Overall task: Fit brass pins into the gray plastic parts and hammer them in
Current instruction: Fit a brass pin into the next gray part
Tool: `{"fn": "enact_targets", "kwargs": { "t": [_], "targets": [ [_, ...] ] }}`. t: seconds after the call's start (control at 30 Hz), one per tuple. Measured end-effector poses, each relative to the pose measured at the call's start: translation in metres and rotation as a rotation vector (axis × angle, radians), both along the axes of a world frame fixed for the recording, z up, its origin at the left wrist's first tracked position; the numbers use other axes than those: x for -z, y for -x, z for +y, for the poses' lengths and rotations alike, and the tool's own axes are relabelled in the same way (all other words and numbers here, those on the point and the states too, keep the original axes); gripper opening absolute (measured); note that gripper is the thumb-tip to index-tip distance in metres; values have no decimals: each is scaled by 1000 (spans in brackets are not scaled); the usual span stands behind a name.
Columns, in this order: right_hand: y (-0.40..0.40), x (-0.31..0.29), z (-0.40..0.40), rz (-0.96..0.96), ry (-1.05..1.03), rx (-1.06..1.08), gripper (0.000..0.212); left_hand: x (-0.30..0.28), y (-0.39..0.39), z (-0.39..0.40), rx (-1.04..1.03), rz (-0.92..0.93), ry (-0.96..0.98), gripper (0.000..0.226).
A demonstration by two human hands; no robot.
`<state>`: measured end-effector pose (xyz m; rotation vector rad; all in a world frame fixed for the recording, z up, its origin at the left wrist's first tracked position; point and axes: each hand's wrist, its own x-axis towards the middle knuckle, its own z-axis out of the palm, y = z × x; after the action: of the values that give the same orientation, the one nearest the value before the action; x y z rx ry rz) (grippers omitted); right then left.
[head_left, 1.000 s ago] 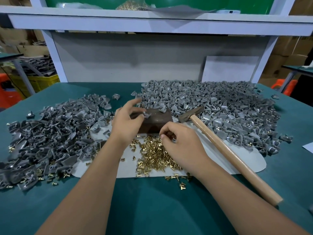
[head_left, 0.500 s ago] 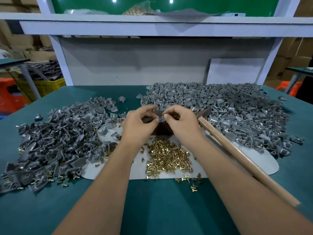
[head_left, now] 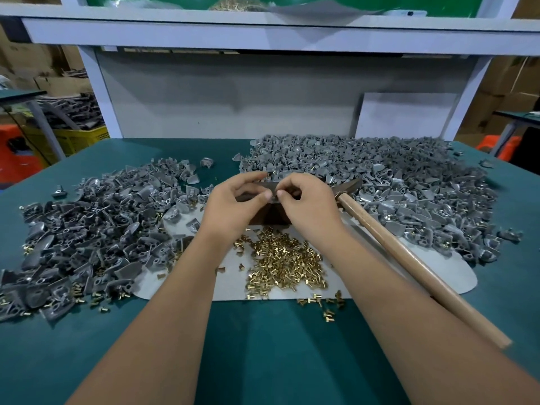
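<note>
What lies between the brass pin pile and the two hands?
In the head view, the dark block lies between the brass pin pile and the hands.

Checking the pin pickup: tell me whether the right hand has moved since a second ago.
Yes. The right hand left the brass pins and went up to the dark block, meeting the left hand there.

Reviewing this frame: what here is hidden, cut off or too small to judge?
- Head view: whether a brass pin is seated in the gray part; too small, and fingertips of the left hand and right hand cover it.
- Brown block: mostly hidden behind both hands.
- Hammer: the right forearm hides part of its handle; the handle end is blurred.
- Top shelf: its contents are cut off by the upper edge.
</note>
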<state>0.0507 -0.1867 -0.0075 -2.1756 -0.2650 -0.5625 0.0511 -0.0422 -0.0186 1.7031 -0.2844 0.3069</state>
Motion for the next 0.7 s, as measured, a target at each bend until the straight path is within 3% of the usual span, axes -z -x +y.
{"fn": "enact_targets", "kwargs": {
  "t": [0.3,0.47,0.6,0.7],
  "targets": [
    [-2,4,-1,-79,178,1,11,-3,0,3,-36,65,167,11],
    [-4,7,-1,-104,206,8,13,-2,-2,4,-45,98,86,36],
    [-4,7,-2,-105,191,5,13,0,-3,4,-127,59,-184,12],
    [-4,7,-3,-103,181,0,14,0,-4,4,-152,56,-245,15]
  ]
}}
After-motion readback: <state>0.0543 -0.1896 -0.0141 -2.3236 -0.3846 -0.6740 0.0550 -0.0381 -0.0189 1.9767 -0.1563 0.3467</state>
